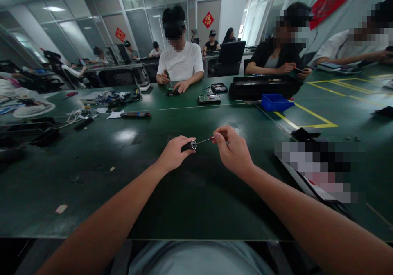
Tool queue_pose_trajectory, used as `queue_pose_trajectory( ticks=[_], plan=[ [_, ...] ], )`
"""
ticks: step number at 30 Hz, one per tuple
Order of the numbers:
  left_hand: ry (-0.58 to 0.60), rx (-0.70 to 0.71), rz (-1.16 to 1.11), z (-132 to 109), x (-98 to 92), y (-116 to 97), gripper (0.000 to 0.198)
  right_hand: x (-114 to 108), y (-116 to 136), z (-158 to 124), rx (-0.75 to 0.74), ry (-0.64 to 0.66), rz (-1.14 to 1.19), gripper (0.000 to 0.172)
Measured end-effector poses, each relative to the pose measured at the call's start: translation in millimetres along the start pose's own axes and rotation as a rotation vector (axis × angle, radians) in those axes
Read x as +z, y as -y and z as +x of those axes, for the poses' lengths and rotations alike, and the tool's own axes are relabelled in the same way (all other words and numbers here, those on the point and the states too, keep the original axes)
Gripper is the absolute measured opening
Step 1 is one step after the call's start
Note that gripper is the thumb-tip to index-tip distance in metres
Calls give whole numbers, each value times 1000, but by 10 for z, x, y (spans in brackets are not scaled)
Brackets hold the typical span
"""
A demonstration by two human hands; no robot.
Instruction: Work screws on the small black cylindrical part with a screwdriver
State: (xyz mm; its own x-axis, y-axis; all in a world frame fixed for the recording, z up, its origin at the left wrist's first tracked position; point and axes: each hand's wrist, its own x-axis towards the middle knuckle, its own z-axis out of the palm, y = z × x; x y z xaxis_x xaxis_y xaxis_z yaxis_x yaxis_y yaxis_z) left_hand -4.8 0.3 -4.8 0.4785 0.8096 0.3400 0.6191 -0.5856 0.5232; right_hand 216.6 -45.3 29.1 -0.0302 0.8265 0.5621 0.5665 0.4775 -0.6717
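My left hand [175, 154] is closed round a black cylinder [188, 146] whose silver-ringed round end faces right. Most of its body is hidden by the fingers. A thin screwdriver [205, 140] with a reddish handle is pinched in my right hand [233, 150], its handle mostly covered. The metal shaft points left, and its tip is at the ringed end of the cylinder. Whether the tip sits inside that end I cannot tell. Both hands are above the green table [196, 201], over its middle.
Across the table a person [181, 60] works on a small dark device. Hard drives [209, 99], a long black housing [265, 87] and a blue bin [276, 102] stand at the back. A dark tool [135, 114] and cables lie left; a partly blurred flat item [316, 172] lies right.
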Motion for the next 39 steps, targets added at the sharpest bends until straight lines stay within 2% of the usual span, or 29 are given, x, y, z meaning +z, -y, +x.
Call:
queue_pose_trajectory(
  ticks=[12,16,22,26,28,30,32,35,39],
  plan=[
    [12,-49,-29,-1,2,20,42,10,-56,26,41,6,-60,18],
    [-33,-102,-111,7,-1,23,39,20,-70,28,43,-1,-64,19],
    [-206,-298,-538,64,16,51,36,-5,-39,23,38,6,-55,18],
    [-258,-434,-855,82,-31,-41,34,-23,-26,27,34,-29,-50,16],
    [-258,-454,-931,86,-76,-103,29,-28,-26,31,24,-49,-43,16],
    [-221,-439,-922,93,-123,-156,22,-31,-25,34,14,-63,-39,15],
    [-163,-415,-849,109,-155,-190,24,-36,-20,34,7,-74,-40,16],
    [-63,-395,-644,147,-151,-198,31,-53,-2,30,-8,-92,-39,15],
    [78,-364,-334,217,-56,-179,28,-88,34,20,-38,-144,-24,13]
  ],
)
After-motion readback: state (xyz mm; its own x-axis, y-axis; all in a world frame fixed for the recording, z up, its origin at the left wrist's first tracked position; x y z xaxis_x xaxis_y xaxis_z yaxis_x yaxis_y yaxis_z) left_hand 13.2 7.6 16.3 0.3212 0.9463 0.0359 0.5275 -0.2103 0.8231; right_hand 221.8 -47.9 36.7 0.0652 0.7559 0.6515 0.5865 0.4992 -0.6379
